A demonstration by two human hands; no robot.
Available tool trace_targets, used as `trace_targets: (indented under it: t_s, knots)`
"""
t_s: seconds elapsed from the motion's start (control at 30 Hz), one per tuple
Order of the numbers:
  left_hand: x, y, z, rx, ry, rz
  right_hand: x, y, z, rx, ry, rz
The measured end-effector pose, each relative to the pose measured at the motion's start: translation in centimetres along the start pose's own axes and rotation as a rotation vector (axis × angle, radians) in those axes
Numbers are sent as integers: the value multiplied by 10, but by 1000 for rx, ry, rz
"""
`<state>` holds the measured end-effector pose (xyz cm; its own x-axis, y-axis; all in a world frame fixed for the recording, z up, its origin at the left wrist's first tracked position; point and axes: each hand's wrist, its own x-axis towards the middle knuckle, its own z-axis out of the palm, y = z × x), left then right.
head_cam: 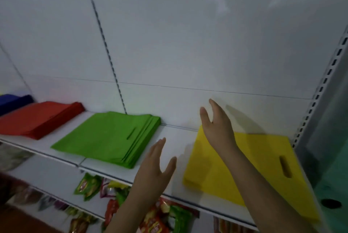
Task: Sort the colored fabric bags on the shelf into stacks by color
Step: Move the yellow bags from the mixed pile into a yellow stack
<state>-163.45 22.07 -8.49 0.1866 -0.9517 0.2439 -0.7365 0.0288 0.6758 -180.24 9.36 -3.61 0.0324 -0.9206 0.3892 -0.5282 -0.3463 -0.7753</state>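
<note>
I see both hands raised, fingers apart, holding nothing | left hand (154,168) over bare shelf (175,144) | right hand (218,129) above yellow bags (244,172) at right | green stack (109,138) centre | red stack (41,118) left | blue stack (13,101) far left

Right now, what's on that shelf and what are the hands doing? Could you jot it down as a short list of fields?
shelf: white, holds four flat stacks of bags side by side
stacks, left to right: blue stack, red stack, green stack, yellow stack
left hand: open, holds nothing, raised between the green and yellow stacks
right hand: open, holds nothing, raised over the yellow stack's back corner
sorting: each stack shows one colour only
shelf below: snack packets
</note>
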Motion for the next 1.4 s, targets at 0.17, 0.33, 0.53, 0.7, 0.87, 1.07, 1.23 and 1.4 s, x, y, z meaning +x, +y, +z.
trace_targets:
  t_s: [0.17,0.33,0.53,0.7,0.87,1.07,1.23,1.4]
  knots:
    - [-18,-53,-72,41,89,-63,3,-84,83,81,-133,-106]
    - [-37,-129,-162,38,213,-151,-14,-186,194,163,-232,-217]
    - [-57,-239,-292,77,334,-188,-58,-308,338,281,-330,-284]
    - [-62,-318,-383,77,355,-218,-74,-379,433,297,-337,-276]
    - [-48,-393,-438,34,370,-257,-75,-418,519,316,-327,-248]
    - [-7,-496,-488,39,371,-333,-58,-456,646,355,-403,-266]
    - [51,-583,-547,97,366,-365,-12,-490,767,383,-411,-291]
    - [113,-653,-623,110,395,-430,45,-531,873,403,-449,-300]
